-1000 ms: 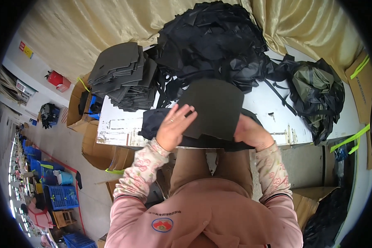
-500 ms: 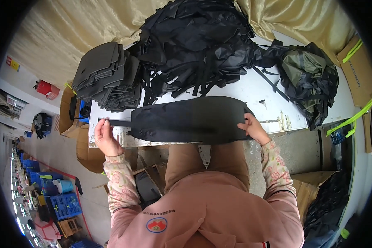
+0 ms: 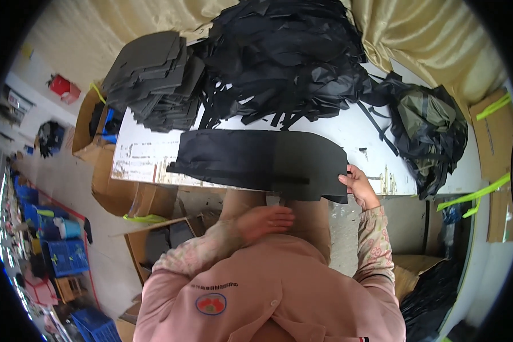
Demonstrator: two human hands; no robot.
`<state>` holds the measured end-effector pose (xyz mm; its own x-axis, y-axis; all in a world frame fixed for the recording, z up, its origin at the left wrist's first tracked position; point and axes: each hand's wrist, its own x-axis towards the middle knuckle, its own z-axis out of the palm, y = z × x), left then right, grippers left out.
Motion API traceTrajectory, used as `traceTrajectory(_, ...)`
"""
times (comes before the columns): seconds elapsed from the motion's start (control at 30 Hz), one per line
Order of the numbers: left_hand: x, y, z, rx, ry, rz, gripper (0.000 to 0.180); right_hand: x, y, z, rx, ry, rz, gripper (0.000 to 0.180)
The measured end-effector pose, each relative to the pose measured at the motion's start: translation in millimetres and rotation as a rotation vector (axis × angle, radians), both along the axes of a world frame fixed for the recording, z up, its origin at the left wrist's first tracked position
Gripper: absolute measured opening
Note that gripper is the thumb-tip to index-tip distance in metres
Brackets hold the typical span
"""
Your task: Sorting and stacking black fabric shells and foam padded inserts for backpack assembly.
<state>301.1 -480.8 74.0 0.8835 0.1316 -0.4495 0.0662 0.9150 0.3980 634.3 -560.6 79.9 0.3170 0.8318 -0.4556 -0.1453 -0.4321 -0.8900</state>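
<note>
- Black, long fabric piece (image 3: 233,154), one, dark grey toward its right end, along the near edge of the white tabletop (image 3: 145,151).
- Left hand (image 3: 271,221): blurred above the lap (image 3: 310,219), fingers extended, nothing visibly held.
- Right hand (image 3: 356,183): thumb and fingers pinched on the piece's right end.
- One open brown cardboard box (image 3: 138,251) holds dark grey flat pieces (image 3: 179,232).
- One stack of dark grey sheets (image 3: 154,85), uncountable; one black-and-olive bundle (image 3: 433,119); one black fabric heap (image 3: 285,57).

The fabric piece (image 3: 228,153) is black, the forearm sleeves (image 3: 375,239) cream with pink flowers.
</note>
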Motion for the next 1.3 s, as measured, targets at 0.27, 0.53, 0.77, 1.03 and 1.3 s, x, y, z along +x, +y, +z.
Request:
traceTrajectory(0.27,81.0,-13.9,-6.7,-0.334,-0.087,0.481,0.035,-10.8,-4.6,19.5,0.045,0.099,-0.006,0.025)
traceTrajectory(0.53,96.2,-13.8,-16.9,-0.29,-0.033,0.564,0.032,-20.2,-3.6,12.1,0.164,-0.159,-0.048,0.03)
traceTrajectory(0.77,87.3,-11.3,-19.5,-0.327,0.044,0.535,0.031,-11.5,0.0,19.0,0.173,-0.278,0.014,0.03)
traceTrajectory(1.03,59.0,-3.9,-6.4,1.556,-0.095,-0.165,0.052,14.5,-5.9,-18.7,-0.088,-0.592,0.066,0.031)
traceTrajectory(1.3,57.0,32.3,-27.6,2.207,0.256,-0.408,0.082,-43.3,83.8,52.4,0.316,-1.238,0.163,0.024)
